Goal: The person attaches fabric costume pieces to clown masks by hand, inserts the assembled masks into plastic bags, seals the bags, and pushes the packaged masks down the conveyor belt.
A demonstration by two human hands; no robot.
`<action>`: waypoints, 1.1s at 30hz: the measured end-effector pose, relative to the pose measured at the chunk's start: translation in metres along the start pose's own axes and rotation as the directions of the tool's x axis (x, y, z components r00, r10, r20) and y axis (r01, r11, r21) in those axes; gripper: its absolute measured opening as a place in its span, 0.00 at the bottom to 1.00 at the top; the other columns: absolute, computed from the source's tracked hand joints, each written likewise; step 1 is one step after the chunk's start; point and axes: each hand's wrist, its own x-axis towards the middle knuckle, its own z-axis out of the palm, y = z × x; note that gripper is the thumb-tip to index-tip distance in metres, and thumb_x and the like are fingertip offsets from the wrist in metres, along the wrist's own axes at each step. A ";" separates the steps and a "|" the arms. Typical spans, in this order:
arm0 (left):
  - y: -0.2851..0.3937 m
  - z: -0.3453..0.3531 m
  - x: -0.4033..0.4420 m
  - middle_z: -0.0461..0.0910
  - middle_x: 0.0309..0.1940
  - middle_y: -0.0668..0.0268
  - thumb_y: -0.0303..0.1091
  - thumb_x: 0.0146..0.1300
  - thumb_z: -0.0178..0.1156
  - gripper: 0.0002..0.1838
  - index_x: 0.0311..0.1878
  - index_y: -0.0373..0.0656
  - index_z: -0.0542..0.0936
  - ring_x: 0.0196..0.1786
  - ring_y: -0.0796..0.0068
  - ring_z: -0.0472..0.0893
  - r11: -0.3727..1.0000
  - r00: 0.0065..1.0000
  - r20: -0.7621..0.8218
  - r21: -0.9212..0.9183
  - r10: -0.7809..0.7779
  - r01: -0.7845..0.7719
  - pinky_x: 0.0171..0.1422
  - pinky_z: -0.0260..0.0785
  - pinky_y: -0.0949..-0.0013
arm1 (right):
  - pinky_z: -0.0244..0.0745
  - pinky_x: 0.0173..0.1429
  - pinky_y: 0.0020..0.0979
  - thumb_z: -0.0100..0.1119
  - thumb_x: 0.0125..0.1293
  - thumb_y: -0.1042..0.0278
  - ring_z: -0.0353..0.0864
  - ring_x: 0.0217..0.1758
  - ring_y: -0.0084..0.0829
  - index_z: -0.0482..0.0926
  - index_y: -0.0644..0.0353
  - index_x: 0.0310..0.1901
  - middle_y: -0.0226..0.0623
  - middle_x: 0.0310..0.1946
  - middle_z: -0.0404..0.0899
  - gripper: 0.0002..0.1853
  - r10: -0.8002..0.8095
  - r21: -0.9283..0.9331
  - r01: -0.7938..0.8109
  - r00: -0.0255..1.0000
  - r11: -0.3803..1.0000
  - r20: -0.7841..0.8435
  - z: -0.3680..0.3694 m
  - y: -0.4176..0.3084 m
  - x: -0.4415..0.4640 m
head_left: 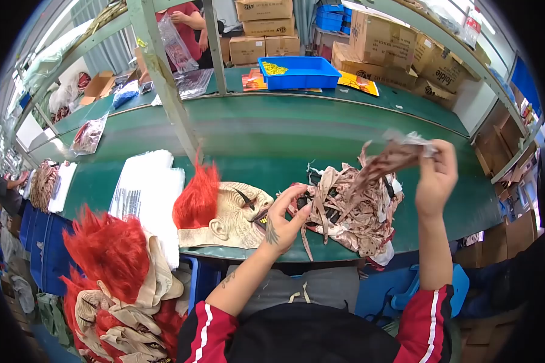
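My right hand (437, 178) is raised over the right side of the bench, its fingers closed on one end of a brown, red-stained cloth strip (386, 163). The strip is blurred and hangs down toward a heap of similar stained rag strips (357, 212). My left hand (284, 219) is at the left edge of that heap, thumb and fingers apart; whether the fingertips touch the cloth I cannot tell. Just left of it, a wrinkled latex mask (233, 212) with red hair lies on its side, its toothed mouth close to my wrist.
White plastic bags (148, 187) are stacked left of the mask. More red-haired masks (121, 278) pile up at lower left. A green conveyor belt (272, 124) runs behind the bench, with a metal post (163, 78) before it. A blue tray (300, 72) and another person (184, 24) are beyond.
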 end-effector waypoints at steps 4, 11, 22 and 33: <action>0.010 0.011 0.001 0.77 0.58 0.53 0.34 0.63 0.65 0.23 0.58 0.34 0.76 0.64 0.60 0.75 0.998 0.997 0.069 -0.052 0.042 -0.038 0.70 0.62 0.63 | 0.67 0.46 0.17 0.54 0.71 0.80 0.73 0.41 0.15 0.73 0.65 0.46 0.28 0.38 0.75 0.04 -0.092 -0.024 0.091 0.995 0.996 -0.041 0.000 -0.040 0.006; 0.032 0.027 0.015 0.71 0.66 0.55 0.44 0.59 0.68 0.38 0.69 0.38 0.67 0.68 0.60 0.70 0.973 0.943 0.313 -0.228 0.109 -0.037 0.71 0.61 0.62 | 0.65 0.41 0.15 0.57 0.70 0.77 0.72 0.36 0.11 0.74 0.65 0.45 0.26 0.34 0.77 0.05 0.183 0.105 -0.216 0.948 0.971 0.261 0.009 -0.052 0.005; 0.059 0.027 -0.005 0.82 0.40 0.63 0.25 0.57 0.69 0.21 0.53 0.33 0.75 0.41 0.78 0.81 0.899 0.726 0.633 -0.107 -0.269 0.426 0.45 0.75 0.72 | 0.74 0.39 0.22 0.55 0.66 0.80 0.79 0.35 0.16 0.73 0.67 0.45 0.38 0.32 0.85 0.07 0.148 0.121 -0.202 0.923 0.972 0.355 0.076 -0.037 -0.002; 0.074 -0.061 -0.045 0.78 0.48 0.49 0.10 0.52 0.52 0.26 0.56 0.38 0.64 0.55 0.59 0.80 0.983 0.898 -0.440 -0.165 0.004 -0.086 0.60 0.74 0.61 | 0.73 0.35 0.32 0.49 0.62 0.79 0.79 0.26 0.33 0.78 0.61 0.49 0.40 0.23 0.78 0.14 0.505 -0.233 -0.474 0.599 0.849 0.622 0.150 0.022 -0.156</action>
